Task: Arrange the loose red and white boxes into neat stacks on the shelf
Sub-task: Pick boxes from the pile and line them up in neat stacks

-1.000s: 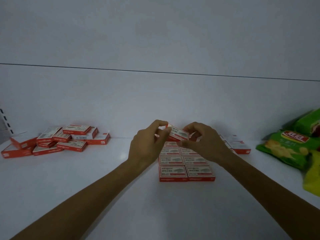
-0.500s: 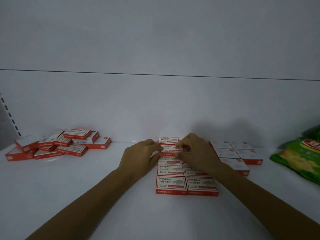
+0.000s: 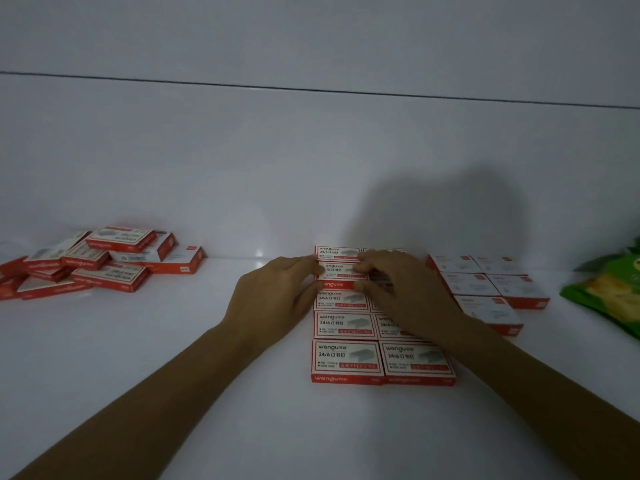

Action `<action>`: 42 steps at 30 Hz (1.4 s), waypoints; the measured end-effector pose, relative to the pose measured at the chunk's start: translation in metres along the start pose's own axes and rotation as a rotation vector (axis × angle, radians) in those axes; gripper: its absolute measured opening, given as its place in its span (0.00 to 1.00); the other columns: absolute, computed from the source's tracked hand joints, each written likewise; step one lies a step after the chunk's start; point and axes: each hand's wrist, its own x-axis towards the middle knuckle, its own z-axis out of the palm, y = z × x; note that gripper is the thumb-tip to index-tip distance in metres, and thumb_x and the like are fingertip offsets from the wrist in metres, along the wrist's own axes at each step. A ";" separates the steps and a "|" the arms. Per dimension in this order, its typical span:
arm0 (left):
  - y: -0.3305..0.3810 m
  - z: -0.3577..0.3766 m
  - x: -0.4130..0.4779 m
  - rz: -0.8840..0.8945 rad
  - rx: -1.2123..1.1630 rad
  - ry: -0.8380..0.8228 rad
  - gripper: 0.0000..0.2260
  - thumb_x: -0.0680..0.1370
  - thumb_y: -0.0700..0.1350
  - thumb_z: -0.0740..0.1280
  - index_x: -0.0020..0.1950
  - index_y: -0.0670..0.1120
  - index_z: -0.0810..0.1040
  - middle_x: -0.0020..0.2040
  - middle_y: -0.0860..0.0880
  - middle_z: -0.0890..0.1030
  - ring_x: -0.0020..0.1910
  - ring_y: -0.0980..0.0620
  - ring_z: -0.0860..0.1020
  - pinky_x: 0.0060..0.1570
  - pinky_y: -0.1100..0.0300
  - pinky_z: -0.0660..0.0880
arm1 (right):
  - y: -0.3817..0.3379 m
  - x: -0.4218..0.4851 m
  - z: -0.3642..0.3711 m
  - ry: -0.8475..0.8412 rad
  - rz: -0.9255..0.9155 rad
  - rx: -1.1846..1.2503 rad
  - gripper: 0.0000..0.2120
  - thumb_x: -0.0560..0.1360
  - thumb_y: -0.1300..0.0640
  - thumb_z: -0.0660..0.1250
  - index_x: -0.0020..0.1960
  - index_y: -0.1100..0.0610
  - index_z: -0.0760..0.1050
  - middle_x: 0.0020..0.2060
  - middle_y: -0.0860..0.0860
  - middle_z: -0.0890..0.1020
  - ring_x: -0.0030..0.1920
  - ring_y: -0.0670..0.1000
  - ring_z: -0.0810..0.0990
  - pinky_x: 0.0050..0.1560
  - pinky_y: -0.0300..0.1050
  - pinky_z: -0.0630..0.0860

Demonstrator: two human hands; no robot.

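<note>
Holding one red-and-white staple box (image 3: 341,273) between both hands, on top of the left column of the tidy two-column block (image 3: 348,358), second row from the far end. Bracketing its left end with the left hand (image 3: 277,296), fingers and thumb closing against it. Curling the right hand (image 3: 405,292) over its right end, fingertips (image 3: 362,268) pressing on the lid. Seeing its red near face raised above the row in front. Noting a jumbled loose pile (image 3: 104,265) of the same boxes far left on the white shelf (image 3: 173,375), some tilted, well apart from the block. Noting a second flat group (image 3: 485,289) just right of the block, labels too pale to read. Catching a green snack bag (image 3: 602,292) at the right edge.
</note>
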 end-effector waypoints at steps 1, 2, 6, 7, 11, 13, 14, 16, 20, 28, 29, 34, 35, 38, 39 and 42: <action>0.000 0.001 0.000 -0.005 -0.004 -0.009 0.13 0.74 0.53 0.64 0.54 0.48 0.79 0.47 0.50 0.84 0.39 0.49 0.83 0.31 0.56 0.78 | 0.001 0.000 0.000 -0.001 -0.002 -0.003 0.15 0.74 0.47 0.65 0.58 0.52 0.77 0.59 0.47 0.79 0.59 0.48 0.75 0.59 0.37 0.63; -0.001 0.001 0.000 -0.008 -0.007 -0.018 0.13 0.75 0.53 0.64 0.54 0.47 0.79 0.47 0.50 0.84 0.39 0.48 0.82 0.32 0.56 0.78 | 0.001 0.000 0.000 -0.002 -0.005 -0.004 0.15 0.74 0.47 0.65 0.58 0.52 0.77 0.58 0.48 0.79 0.58 0.48 0.76 0.58 0.36 0.63; -0.002 0.001 0.002 -0.052 -0.043 -0.060 0.14 0.78 0.53 0.62 0.59 0.47 0.77 0.54 0.49 0.82 0.47 0.47 0.81 0.42 0.55 0.77 | -0.001 0.002 0.001 -0.015 -0.002 -0.007 0.15 0.74 0.47 0.65 0.58 0.53 0.76 0.58 0.48 0.79 0.57 0.48 0.77 0.57 0.37 0.66; -0.001 0.002 0.002 -0.065 -0.052 -0.069 0.15 0.79 0.53 0.62 0.61 0.47 0.76 0.55 0.49 0.82 0.49 0.46 0.81 0.44 0.55 0.76 | -0.002 0.003 0.001 -0.019 -0.001 -0.012 0.15 0.74 0.47 0.65 0.58 0.52 0.76 0.58 0.48 0.79 0.56 0.48 0.77 0.57 0.37 0.67; -0.001 0.003 0.002 -0.071 -0.051 -0.084 0.15 0.79 0.53 0.61 0.62 0.47 0.75 0.56 0.48 0.81 0.50 0.46 0.80 0.45 0.56 0.74 | -0.005 0.004 0.000 -0.043 0.026 -0.041 0.15 0.75 0.46 0.64 0.59 0.50 0.75 0.58 0.46 0.79 0.54 0.47 0.77 0.55 0.38 0.69; -0.002 0.003 0.002 -0.070 -0.037 -0.098 0.15 0.79 0.54 0.60 0.62 0.48 0.75 0.57 0.49 0.81 0.51 0.48 0.79 0.43 0.60 0.70 | -0.008 0.005 -0.001 -0.057 0.037 -0.039 0.14 0.75 0.47 0.64 0.59 0.50 0.74 0.58 0.46 0.78 0.53 0.46 0.77 0.55 0.40 0.71; -0.002 0.003 0.002 -0.079 -0.029 -0.116 0.16 0.79 0.54 0.59 0.62 0.48 0.74 0.58 0.50 0.80 0.52 0.49 0.79 0.43 0.62 0.68 | -0.009 0.005 -0.001 -0.072 0.036 -0.042 0.14 0.75 0.48 0.64 0.59 0.51 0.74 0.57 0.47 0.79 0.52 0.47 0.77 0.55 0.41 0.73; 0.001 0.003 0.002 -0.106 -0.012 -0.161 0.17 0.79 0.56 0.56 0.64 0.50 0.71 0.58 0.52 0.79 0.52 0.50 0.78 0.44 0.63 0.68 | -0.011 0.005 -0.004 -0.116 0.040 -0.058 0.13 0.75 0.48 0.63 0.57 0.51 0.73 0.54 0.47 0.79 0.50 0.47 0.77 0.54 0.43 0.74; 0.006 0.000 0.002 -0.116 0.001 -0.189 0.21 0.79 0.60 0.53 0.69 0.54 0.63 0.59 0.53 0.79 0.52 0.53 0.79 0.43 0.61 0.72 | -0.018 0.004 -0.015 -0.081 0.060 -0.082 0.16 0.73 0.43 0.65 0.58 0.49 0.72 0.53 0.46 0.78 0.51 0.46 0.75 0.55 0.46 0.73; 0.001 -0.046 -0.011 0.013 0.149 -0.206 0.24 0.79 0.60 0.52 0.73 0.52 0.60 0.71 0.52 0.68 0.65 0.51 0.71 0.56 0.57 0.71 | -0.066 0.016 -0.019 -0.047 -0.087 -0.013 0.20 0.72 0.43 0.66 0.61 0.50 0.71 0.58 0.46 0.77 0.57 0.48 0.74 0.59 0.48 0.70; -0.007 -0.056 -0.016 0.024 0.167 -0.194 0.23 0.80 0.59 0.52 0.72 0.52 0.62 0.71 0.53 0.69 0.65 0.52 0.71 0.54 0.58 0.70 | -0.075 0.019 -0.014 -0.046 -0.109 0.001 0.21 0.72 0.43 0.67 0.61 0.50 0.71 0.58 0.47 0.77 0.57 0.48 0.74 0.59 0.48 0.71; -0.063 -0.102 -0.062 -0.033 0.232 -0.147 0.20 0.79 0.59 0.54 0.67 0.51 0.70 0.65 0.51 0.75 0.60 0.50 0.74 0.49 0.54 0.75 | -0.120 0.031 0.016 -0.108 -0.170 0.030 0.22 0.72 0.43 0.66 0.63 0.48 0.69 0.60 0.45 0.75 0.60 0.48 0.72 0.62 0.49 0.69; -0.074 -0.109 -0.071 -0.062 0.246 -0.150 0.20 0.79 0.59 0.55 0.66 0.52 0.70 0.65 0.51 0.75 0.61 0.49 0.74 0.51 0.54 0.75 | -0.129 0.035 0.022 -0.126 -0.181 0.034 0.22 0.72 0.42 0.66 0.64 0.48 0.68 0.60 0.45 0.75 0.61 0.48 0.72 0.62 0.49 0.68; -0.103 -0.129 -0.097 -0.134 0.272 -0.158 0.20 0.78 0.58 0.56 0.66 0.51 0.71 0.64 0.51 0.75 0.61 0.50 0.73 0.53 0.55 0.73 | -0.160 0.047 0.038 -0.176 -0.205 0.034 0.23 0.73 0.43 0.65 0.66 0.48 0.67 0.64 0.45 0.72 0.63 0.48 0.71 0.64 0.47 0.67; -0.110 -0.134 -0.104 -0.143 0.276 -0.155 0.20 0.78 0.59 0.55 0.65 0.51 0.72 0.63 0.51 0.76 0.60 0.50 0.74 0.52 0.55 0.73 | -0.170 0.050 0.044 -0.185 -0.211 0.029 0.24 0.73 0.42 0.65 0.66 0.48 0.66 0.64 0.45 0.72 0.63 0.48 0.71 0.64 0.45 0.67; -0.128 -0.143 -0.120 -0.170 0.243 -0.154 0.22 0.76 0.60 0.52 0.63 0.52 0.73 0.61 0.52 0.78 0.58 0.50 0.76 0.49 0.55 0.76 | -0.196 0.060 0.060 -0.185 -0.226 0.025 0.24 0.73 0.42 0.65 0.66 0.48 0.66 0.63 0.46 0.73 0.61 0.48 0.72 0.61 0.43 0.68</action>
